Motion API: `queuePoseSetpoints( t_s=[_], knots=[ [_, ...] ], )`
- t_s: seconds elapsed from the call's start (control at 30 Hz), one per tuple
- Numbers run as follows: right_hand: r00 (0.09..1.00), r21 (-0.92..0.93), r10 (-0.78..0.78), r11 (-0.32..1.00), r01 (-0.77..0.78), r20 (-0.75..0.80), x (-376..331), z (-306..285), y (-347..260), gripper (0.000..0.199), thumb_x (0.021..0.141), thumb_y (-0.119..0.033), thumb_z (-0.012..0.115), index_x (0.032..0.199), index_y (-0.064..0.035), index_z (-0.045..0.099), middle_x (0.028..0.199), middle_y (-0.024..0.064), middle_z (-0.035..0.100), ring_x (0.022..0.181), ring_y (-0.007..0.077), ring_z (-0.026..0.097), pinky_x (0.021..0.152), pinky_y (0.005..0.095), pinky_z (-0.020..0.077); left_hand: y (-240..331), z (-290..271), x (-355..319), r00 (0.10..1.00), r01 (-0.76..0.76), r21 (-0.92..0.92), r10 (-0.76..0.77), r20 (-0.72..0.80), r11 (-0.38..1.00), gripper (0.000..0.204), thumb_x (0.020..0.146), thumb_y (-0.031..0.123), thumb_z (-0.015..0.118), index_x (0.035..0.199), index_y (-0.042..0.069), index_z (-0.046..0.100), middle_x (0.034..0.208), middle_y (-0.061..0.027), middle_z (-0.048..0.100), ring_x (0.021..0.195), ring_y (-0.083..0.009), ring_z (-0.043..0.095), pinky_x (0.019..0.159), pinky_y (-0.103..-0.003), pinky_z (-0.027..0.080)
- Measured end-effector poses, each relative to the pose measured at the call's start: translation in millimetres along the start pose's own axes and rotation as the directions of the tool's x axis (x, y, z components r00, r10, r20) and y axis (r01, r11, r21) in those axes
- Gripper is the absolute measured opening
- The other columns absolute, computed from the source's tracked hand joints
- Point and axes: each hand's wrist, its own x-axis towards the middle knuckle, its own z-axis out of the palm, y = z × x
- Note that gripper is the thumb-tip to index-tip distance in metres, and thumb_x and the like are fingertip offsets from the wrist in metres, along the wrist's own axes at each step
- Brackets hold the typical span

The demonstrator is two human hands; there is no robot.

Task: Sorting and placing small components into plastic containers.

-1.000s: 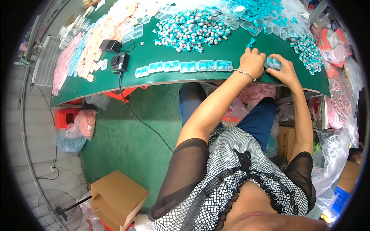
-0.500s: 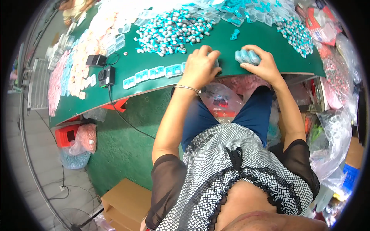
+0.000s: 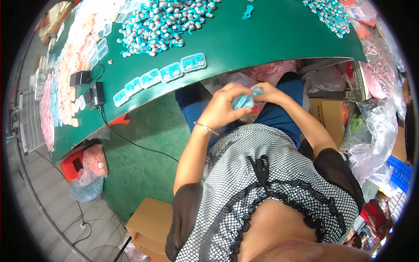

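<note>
My left hand (image 3: 223, 106), with a bangle on its wrist, is closed around small clear plastic boxes (image 3: 242, 102) with teal contents. My right hand (image 3: 271, 93) pinches a similar box (image 3: 256, 91) right beside them. Both hands are over my lap, in front of the table edge. Fingers cover part of the boxes, so I cannot tell how many there are. Along the table's near edge runs a row of closed clear boxes (image 3: 170, 72) with teal pieces inside. Beyond the row lies a large heap of grey-and-teal earplugs (image 3: 168, 24) with cords.
The green table (image 3: 262, 39) curves across the front. A single teal corded piece (image 3: 248, 12) lies at the back; another earplug pile (image 3: 329, 16) is at right. Two black devices (image 3: 94, 95) with cables sit at left, near peach pieces (image 3: 72, 76). A cardboard box (image 3: 150, 222) stands on the floor.
Both hands have come back from the table to over my lap and closer together. The right hand's boxes are now mostly in my left hand. The view has shifted.
</note>
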Motion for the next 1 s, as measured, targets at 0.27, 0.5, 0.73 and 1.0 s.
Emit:
queuePoseSetpoints(
  t_s=[0.27,0.5,0.73,1.0],
  knots=[
    [0.913,-0.241,0.404,0.893,-0.38,0.054,112,47,82,0.049,0.07,-0.047,0.072,0.095,-0.0057,0.066,0.077,0.0058,0.065,0.065,0.0147,0.062,0.054,0.0302,0.0511,-183,38,-9,0.661,0.749,0.025,-0.745,-0.095,0.662,0.052,0.063,0.029,0.078,0.105,0.0,0.066,0.097,-0.0114,0.07,0.089,-0.0195,0.066,0.079,-0.03,0.052],
    [0.877,-0.281,0.479,0.838,-0.468,-0.034,150,78,106,0.043,0.069,-0.045,0.073,0.089,-0.0071,0.067,0.069,0.0075,0.065,0.064,0.0183,0.064,0.049,0.033,0.05,-251,60,-14,0.522,0.839,0.268,-0.839,-0.151,0.474,0.065,0.066,0.039,0.066,0.121,0.005,0.061,0.116,-0.017,0.064,0.109,-0.032,0.061,0.094,-0.034,0.047],
    [0.9,0.523,0.418,0.799,-0.297,-0.127,158,86,131,0.032,0.082,-0.018,0.062,0.112,-0.0127,0.054,0.093,0.0047,0.063,0.065,0.0191,0.058,0.058,0.0348,0.0519,-277,77,-25,0.821,0.492,0.617,-0.563,-0.093,0.615,0.051,0.08,0.029,0.054,0.127,0.006,0.055,0.133,-0.0183,0.053,0.126,-0.0347,0.045,0.107,-0.039,0.034],
    [0.897,0.256,0.415,0.893,-0.37,-0.15,149,71,128,0.012,0.084,-0.015,0.058,0.096,-0.0106,0.062,0.082,0.0073,0.062,0.077,0.0178,0.061,0.069,0.0358,0.0531,-175,38,15,0.777,0.596,0.41,-0.624,-0.08,0.69,0.043,0.085,0.019,0.054,0.125,0.003,0.055,0.129,-0.0171,0.056,0.121,-0.0327,0.051,0.104,-0.041,0.038]
  ],
)
